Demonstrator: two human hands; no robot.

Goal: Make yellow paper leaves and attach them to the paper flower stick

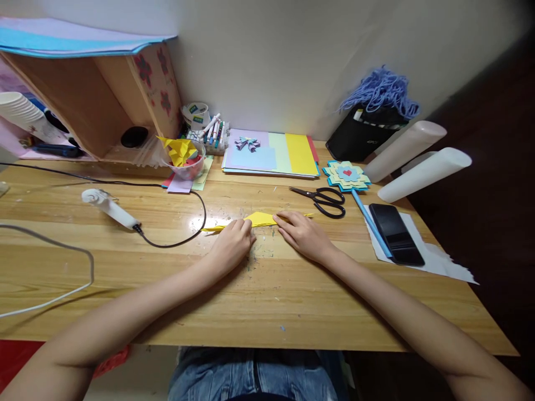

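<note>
A folded yellow paper (259, 219) lies flat on the wooden desk (267, 301) near its middle. My left hand (233, 243) presses down on the paper's left part with curled fingers. My right hand (301, 233) rests on the right part, fingertips on the fold. Thin yellow points stick out past both hands, to the left and to the right.
Black scissors (324, 200) lie right of the paper. Farther right sit a paper flower on a blue stick (348, 176) and a phone (396, 233) on white paper. A white glue gun (107, 207) with a cord lies left. Coloured sheets (271, 153), markers and a bowl of scraps (186, 157) stand behind.
</note>
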